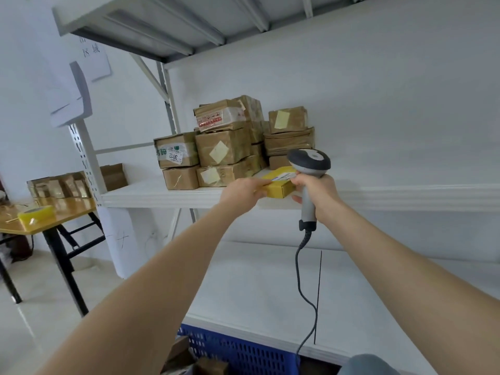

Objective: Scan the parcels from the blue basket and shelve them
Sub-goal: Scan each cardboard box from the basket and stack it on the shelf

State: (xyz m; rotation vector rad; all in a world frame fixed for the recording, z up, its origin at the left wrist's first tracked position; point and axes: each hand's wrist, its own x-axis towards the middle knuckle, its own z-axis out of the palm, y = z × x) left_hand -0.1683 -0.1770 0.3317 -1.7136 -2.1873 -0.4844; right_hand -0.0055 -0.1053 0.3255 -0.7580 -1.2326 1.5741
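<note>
Grips yellow parcel [281,186] in left hand [240,192] at shelf [162,197] front edge | clamps scanner [309,161] handle in right hand [318,194] | brown parcel stack [221,150] just behind, open board rightward

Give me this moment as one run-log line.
left hand: holds yellow parcel at shelf front edge | right hand: grips scanner | brown parcels: stacked on shelf behind | blue basket: below

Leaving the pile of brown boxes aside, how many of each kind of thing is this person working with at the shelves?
yellow parcel: 1, held by the left hand at the shelf edge
scanner: 1, corded, gripped by the right hand
blue basket: 1, down by the lowest shelf
Total: 3
</note>
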